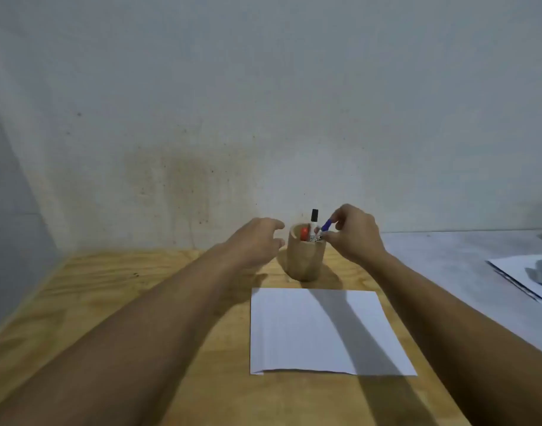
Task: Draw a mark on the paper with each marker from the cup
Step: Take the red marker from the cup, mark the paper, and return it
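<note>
A round wooden cup [305,259] stands on the wooden table beyond a blank white sheet of paper [322,330]. Three markers stick out of the cup: a black-capped marker [314,219] upright, a red-capped marker [304,232] low inside, and a blue-capped marker [325,226] leaning right. My right hand [354,235] pinches the blue-capped marker at the cup's right rim. Just left of the cup, my left hand [257,241] hovers with fingers spread, touching nothing.
The table [116,302] meets a stained white wall at the back and a wall on the left. To the right lies a grey surface [447,256] with white sheets and a grey object [537,272] at its far right edge.
</note>
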Demonstrator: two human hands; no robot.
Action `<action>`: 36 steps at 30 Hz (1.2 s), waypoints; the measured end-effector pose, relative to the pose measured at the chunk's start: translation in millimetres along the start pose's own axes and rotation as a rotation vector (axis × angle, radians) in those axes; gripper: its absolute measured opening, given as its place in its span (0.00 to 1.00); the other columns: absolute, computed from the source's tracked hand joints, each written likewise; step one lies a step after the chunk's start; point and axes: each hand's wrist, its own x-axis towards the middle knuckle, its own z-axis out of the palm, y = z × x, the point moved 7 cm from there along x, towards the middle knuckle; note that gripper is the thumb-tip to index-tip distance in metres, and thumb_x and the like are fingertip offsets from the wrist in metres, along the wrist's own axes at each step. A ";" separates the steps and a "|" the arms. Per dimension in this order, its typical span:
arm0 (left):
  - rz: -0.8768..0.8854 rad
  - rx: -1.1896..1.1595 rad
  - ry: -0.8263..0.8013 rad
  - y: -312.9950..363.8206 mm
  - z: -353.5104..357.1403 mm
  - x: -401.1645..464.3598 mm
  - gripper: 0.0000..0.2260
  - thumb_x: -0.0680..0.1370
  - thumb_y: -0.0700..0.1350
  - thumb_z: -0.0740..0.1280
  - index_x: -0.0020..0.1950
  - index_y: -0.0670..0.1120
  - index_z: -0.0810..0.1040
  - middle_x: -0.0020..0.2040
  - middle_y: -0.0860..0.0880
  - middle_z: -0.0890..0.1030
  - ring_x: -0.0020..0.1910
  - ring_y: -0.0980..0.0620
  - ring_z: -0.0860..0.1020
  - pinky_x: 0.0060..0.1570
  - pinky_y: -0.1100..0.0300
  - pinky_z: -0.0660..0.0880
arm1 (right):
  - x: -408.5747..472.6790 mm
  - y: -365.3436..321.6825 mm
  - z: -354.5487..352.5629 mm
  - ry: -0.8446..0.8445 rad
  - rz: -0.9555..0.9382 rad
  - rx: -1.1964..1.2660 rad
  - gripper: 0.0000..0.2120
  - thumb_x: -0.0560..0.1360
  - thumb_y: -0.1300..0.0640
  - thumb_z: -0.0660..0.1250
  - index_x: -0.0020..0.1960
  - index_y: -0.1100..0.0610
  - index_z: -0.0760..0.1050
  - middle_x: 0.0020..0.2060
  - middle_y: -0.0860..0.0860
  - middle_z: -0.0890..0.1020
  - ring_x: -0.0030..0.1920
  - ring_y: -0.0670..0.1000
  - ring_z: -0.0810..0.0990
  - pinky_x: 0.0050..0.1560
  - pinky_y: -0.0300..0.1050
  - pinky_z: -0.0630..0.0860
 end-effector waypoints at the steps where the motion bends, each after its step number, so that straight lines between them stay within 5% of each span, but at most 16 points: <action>1: -0.005 -0.008 -0.002 -0.6 1.1 2.5 0.20 0.79 0.46 0.62 0.72 0.46 0.66 0.72 0.46 0.69 0.71 0.46 0.67 0.68 0.51 0.65 | 1.5 -3.0 3.0 -0.018 -0.031 0.023 0.10 0.69 0.56 0.75 0.48 0.55 0.79 0.41 0.50 0.81 0.44 0.53 0.79 0.41 0.45 0.75; 7: -0.022 -0.080 0.003 -6.9 19.5 21.2 0.21 0.80 0.45 0.61 0.72 0.49 0.64 0.74 0.48 0.67 0.72 0.46 0.65 0.69 0.51 0.64 | 8.2 -13.5 33.4 -0.217 -0.147 0.018 0.10 0.69 0.55 0.75 0.51 0.53 0.84 0.35 0.47 0.79 0.37 0.46 0.76 0.36 0.37 0.69; 13: 0.020 -0.179 0.037 -7.1 29.4 28.0 0.18 0.80 0.45 0.61 0.70 0.52 0.69 0.71 0.48 0.71 0.69 0.45 0.69 0.66 0.50 0.67 | 13.0 -8.6 38.1 -0.170 -0.150 0.112 0.05 0.71 0.54 0.74 0.46 0.53 0.85 0.29 0.44 0.76 0.31 0.43 0.73 0.36 0.38 0.67; 19: 0.001 -0.192 0.031 -10.3 31.5 31.3 0.20 0.78 0.44 0.63 0.71 0.51 0.67 0.74 0.50 0.68 0.72 0.46 0.65 0.70 0.47 0.65 | 19.3 -30.8 -6.5 0.045 -0.183 0.337 0.08 0.79 0.53 0.64 0.52 0.57 0.76 0.44 0.47 0.82 0.43 0.43 0.81 0.39 0.33 0.75; 23: -0.015 -0.381 0.142 -8.3 7.3 28.8 0.18 0.77 0.42 0.66 0.67 0.46 0.73 0.69 0.49 0.73 0.67 0.50 0.70 0.65 0.55 0.68 | 15.5 -52.6 -26.2 0.044 -0.235 0.470 0.08 0.83 0.54 0.55 0.57 0.57 0.69 0.41 0.48 0.83 0.44 0.52 0.84 0.44 0.47 0.81; 28: -0.084 -1.147 0.163 -15.7 -24.8 8.7 0.12 0.74 0.37 0.69 0.57 0.41 0.80 0.50 0.44 0.84 0.44 0.50 0.81 0.46 0.57 0.80 | -5.3 -53.5 1.5 -0.240 -0.114 0.591 0.14 0.82 0.56 0.60 0.49 0.65 0.80 0.31 0.53 0.79 0.29 0.49 0.77 0.27 0.42 0.72; 36: -0.083 -1.150 0.050 -41.9 -4.6 -21.3 0.07 0.73 0.33 0.68 0.48 0.40 0.82 0.33 0.48 0.83 0.33 0.54 0.80 0.38 0.65 0.78 | -48.1 -52.8 55.3 -0.597 0.082 0.628 0.20 0.82 0.54 0.59 0.39 0.66 0.79 0.22 0.48 0.79 0.21 0.45 0.72 0.26 0.41 0.67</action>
